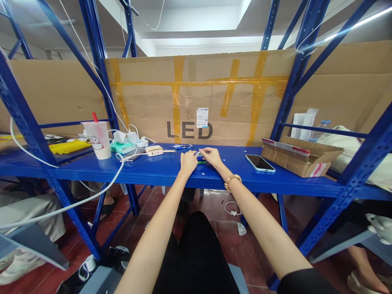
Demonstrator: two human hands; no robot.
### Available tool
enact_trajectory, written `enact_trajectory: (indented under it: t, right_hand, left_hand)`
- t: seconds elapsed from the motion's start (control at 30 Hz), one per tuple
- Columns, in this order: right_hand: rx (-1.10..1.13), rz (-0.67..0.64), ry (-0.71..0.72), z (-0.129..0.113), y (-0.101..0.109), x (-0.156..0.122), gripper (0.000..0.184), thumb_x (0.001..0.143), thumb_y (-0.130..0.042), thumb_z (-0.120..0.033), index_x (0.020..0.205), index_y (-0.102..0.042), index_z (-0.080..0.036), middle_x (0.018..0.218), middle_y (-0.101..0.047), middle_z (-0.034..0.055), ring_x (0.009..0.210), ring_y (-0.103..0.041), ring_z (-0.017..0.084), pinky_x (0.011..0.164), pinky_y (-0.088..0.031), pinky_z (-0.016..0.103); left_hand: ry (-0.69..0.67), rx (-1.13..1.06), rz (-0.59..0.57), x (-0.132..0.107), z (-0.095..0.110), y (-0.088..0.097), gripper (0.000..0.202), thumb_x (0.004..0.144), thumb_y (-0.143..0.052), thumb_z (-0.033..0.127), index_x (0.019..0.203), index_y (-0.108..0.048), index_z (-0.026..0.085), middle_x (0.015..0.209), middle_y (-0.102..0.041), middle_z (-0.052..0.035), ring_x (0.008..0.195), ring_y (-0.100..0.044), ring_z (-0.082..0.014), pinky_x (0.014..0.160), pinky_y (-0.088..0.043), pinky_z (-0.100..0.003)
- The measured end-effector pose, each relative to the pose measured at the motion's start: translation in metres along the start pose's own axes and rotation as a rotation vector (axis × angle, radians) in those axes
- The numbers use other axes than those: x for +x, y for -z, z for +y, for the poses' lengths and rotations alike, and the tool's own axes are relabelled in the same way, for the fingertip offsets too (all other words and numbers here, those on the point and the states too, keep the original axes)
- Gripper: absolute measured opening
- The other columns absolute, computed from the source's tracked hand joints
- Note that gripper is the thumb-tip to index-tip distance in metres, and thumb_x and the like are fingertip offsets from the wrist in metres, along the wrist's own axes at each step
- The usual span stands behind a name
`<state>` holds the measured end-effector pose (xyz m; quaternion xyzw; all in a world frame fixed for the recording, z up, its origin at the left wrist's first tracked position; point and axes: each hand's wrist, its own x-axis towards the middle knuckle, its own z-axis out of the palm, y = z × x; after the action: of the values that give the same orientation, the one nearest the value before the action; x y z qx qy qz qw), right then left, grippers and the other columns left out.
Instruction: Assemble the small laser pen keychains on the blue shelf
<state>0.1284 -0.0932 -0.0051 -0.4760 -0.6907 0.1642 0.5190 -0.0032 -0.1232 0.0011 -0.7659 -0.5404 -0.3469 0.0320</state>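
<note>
My left hand [188, 162] and my right hand [212, 157] meet over the blue shelf top, fingers closed in a pinch. Between the fingertips is a slim blue and whitish piece [197, 154] that looks like a pen; the fingers hide most of it. Just below them lies a green pen [201, 162], partly covered, with darker blue pieces against it. Behind my left hand, several blue pens [183, 146] lie together near the cardboard. A beaded bracelet [232, 182] circles my right wrist.
To the left stand a cup with a red straw [97, 139], a tissue pack [123, 147] and a power strip [154, 150] with white cables. A phone [260, 163] and an open cardboard box [301, 157] lie right. Taped cardboard [147, 102] walls the back, between blue posts.
</note>
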Motion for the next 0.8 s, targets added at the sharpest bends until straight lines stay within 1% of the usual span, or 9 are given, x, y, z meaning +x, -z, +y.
enact_trajectory:
  t: [0.07,0.17,0.27,0.4,0.5,0.6,0.8]
  right_hand:
    - [0.055,0.015,0.001,-0.002,0.000,0.000,0.030,0.082,-0.057,-0.040,0.084,-0.064,-0.011,0.074,-0.066,0.0020,0.054,-0.059,0.009,0.053,-0.049,0.022]
    - [0.122,0.017,-0.006,-0.002,-0.001,0.000,0.033,0.078,-0.059,-0.043,0.083,-0.065,-0.012,0.071,-0.067,0.0027,0.055,-0.060,0.012,0.049,-0.047,0.021]
    - [0.159,-0.005,-0.028,-0.001,-0.002,0.001,0.026,0.081,-0.060,-0.037,0.084,-0.063,-0.012,0.070,-0.065,0.0005,0.056,-0.060,0.011,0.051,-0.049,0.022]
    - [0.169,-0.042,-0.074,0.000,-0.003,0.001,0.019,0.087,-0.054,-0.030,0.088,-0.060,-0.011,0.078,-0.062,0.0003,0.063,-0.059,0.009,0.058,-0.051,0.024]
    - [0.161,-0.064,-0.106,0.001,-0.004,0.001,0.019,0.088,-0.052,-0.030,0.092,-0.059,-0.012,0.084,-0.061,0.0015,0.069,-0.059,0.011,0.062,-0.051,0.026]
    - [0.150,-0.079,-0.135,0.002,-0.005,0.002,0.020,0.088,-0.052,-0.030,0.095,-0.059,-0.013,0.089,-0.061,0.0026,0.073,-0.059,0.012,0.065,-0.052,0.028]
    - [0.147,-0.080,-0.174,0.004,-0.008,0.004,0.020,0.088,-0.052,-0.030,0.097,-0.058,-0.013,0.091,-0.061,0.0031,0.074,-0.059,0.012,0.065,-0.052,0.028]
  left_hand:
    - [-0.020,-0.028,-0.004,0.001,-0.002,-0.001,0.029,0.092,-0.034,0.022,0.112,-0.054,0.017,0.112,-0.060,-0.0113,0.106,-0.053,-0.0222,0.089,-0.037,-0.037]
    - [-0.035,-0.057,-0.015,0.001,-0.003,-0.002,0.030,0.093,-0.032,0.025,0.115,-0.050,0.017,0.113,-0.057,-0.0123,0.107,-0.052,-0.0238,0.086,-0.039,-0.035]
    - [-0.038,-0.082,-0.039,0.000,-0.002,-0.002,0.029,0.093,-0.031,0.027,0.113,-0.050,0.018,0.108,-0.059,-0.0122,0.105,-0.053,-0.0245,0.086,-0.040,-0.036]
    - [-0.009,-0.126,-0.062,0.001,-0.001,-0.003,0.029,0.094,-0.030,0.026,0.112,-0.051,0.017,0.104,-0.062,-0.0128,0.102,-0.056,-0.0251,0.086,-0.040,-0.039]
    - [0.020,-0.179,-0.087,0.004,-0.004,-0.007,0.028,0.093,-0.034,0.029,0.111,-0.052,0.016,0.103,-0.062,-0.0105,0.097,-0.058,-0.0224,0.085,-0.043,-0.041]
    - [0.034,-0.249,-0.116,0.010,-0.010,-0.014,0.028,0.090,-0.044,0.032,0.110,-0.053,0.015,0.107,-0.059,-0.0080,0.095,-0.058,-0.0189,0.084,-0.046,-0.041]
    - [0.062,-0.372,-0.144,0.018,-0.017,-0.022,0.027,0.088,-0.049,0.031,0.108,-0.055,0.015,0.110,-0.057,-0.0079,0.095,-0.057,-0.0183,0.082,-0.048,-0.039]
